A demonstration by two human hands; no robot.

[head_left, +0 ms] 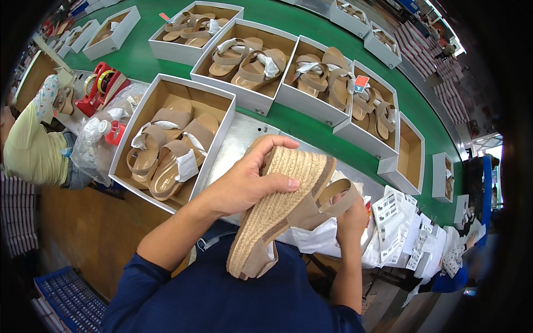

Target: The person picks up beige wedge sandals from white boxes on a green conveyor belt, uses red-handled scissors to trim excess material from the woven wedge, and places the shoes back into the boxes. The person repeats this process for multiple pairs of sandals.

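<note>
My left hand (251,180) is closed around the heel of a wedge sandal (297,191), its thumb pressed on the braided rope side. The sandal is tilted, toe toward my body, with taupe straps and a dark sole edge. White tissue paper (315,236) hangs by its straps. My right hand (351,221) is behind the ankle strap, fingers curled and partly hidden; what they hold, if anything, cannot be made out. To the left, an open white shoe box (226,114) holds a pair of similar sandals (177,161) with tissue around the straps.
Several open boxes of sandals (252,64) line a green conveyor (141,61). One box (410,145) at the right shows only its brown inside. Label sheets (388,213) lie right of my hands. A red tape dispenser (100,89) and another person (39,144) are at the left.
</note>
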